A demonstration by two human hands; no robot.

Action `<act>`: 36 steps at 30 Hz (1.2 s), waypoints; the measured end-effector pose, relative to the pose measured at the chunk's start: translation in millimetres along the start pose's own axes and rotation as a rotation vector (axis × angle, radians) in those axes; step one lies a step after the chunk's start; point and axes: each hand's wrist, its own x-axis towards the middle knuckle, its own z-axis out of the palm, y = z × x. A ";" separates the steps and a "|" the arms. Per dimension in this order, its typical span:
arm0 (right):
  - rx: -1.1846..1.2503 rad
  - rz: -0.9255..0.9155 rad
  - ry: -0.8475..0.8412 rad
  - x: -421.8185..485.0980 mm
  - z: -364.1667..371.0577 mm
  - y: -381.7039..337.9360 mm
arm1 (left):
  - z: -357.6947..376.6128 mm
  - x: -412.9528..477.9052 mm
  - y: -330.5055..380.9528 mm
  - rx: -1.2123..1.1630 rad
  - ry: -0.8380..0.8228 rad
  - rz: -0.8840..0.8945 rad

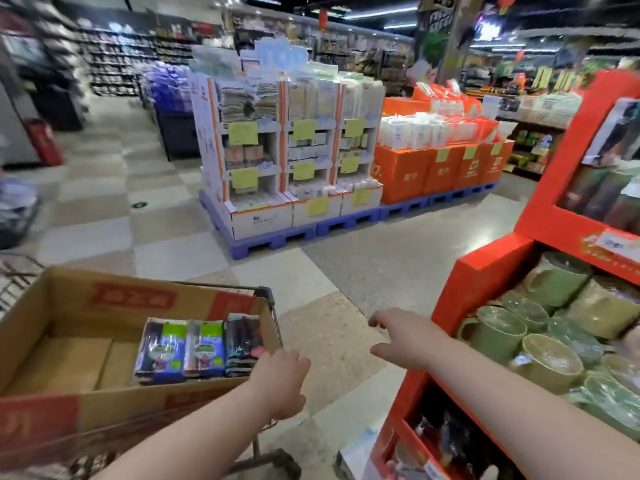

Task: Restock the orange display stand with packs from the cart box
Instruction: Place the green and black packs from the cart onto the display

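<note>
Between box [79,306] and stand [485,275], right hand [401,337] hovers, fingers spread; left hand [280,379] meets the packs [194,348], grip hidden.

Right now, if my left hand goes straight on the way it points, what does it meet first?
Probably the dark striped plastic-wrapped pack, rightmost in the brown cardboard box; the left hand looks close, depth unclear.

A white cardboard shelf display [287,147] stands on blue plastic pallets [277,235] on a pale checkered tile floor [104,216]. Just to its right sit stacked orange boxes [436,171]. Far to its left stands a red fire extinguisher [45,142]. Behind it run dark aisle shelves [131,60], under ceiling strip lights [381,12].
</note>
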 end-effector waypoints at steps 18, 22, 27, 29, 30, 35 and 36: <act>0.095 -0.054 -0.186 151.0 64.4 -195.4 | 53.9 -18.9 -238.4 -0.143 -0.069 -0.165; 0.068 -0.047 -0.305 170.3 93.5 -199.3 | 47.2 2.8 -266.5 -0.183 -0.047 -0.180; 0.055 -0.063 -0.403 212.8 119.3 -201.4 | 37.5 35.2 -299.4 -0.178 -0.022 -0.224; 0.061 -0.085 -0.440 234.6 128.1 -204.2 | 37.5 48.9 -314.3 -0.171 -0.020 -0.257; 0.065 -0.097 -0.455 246.5 132.1 -205.5 | 39.2 55.9 -321.8 -0.173 -0.026 -0.278; 0.064 -0.158 -0.556 308.7 155.2 -215.5 | 65.6 90.3 -358.5 -0.232 -0.129 -0.394; 0.071 -0.166 -0.575 319.9 160.2 -218.3 | 73.0 96.1 -364.7 -0.251 -0.149 -0.422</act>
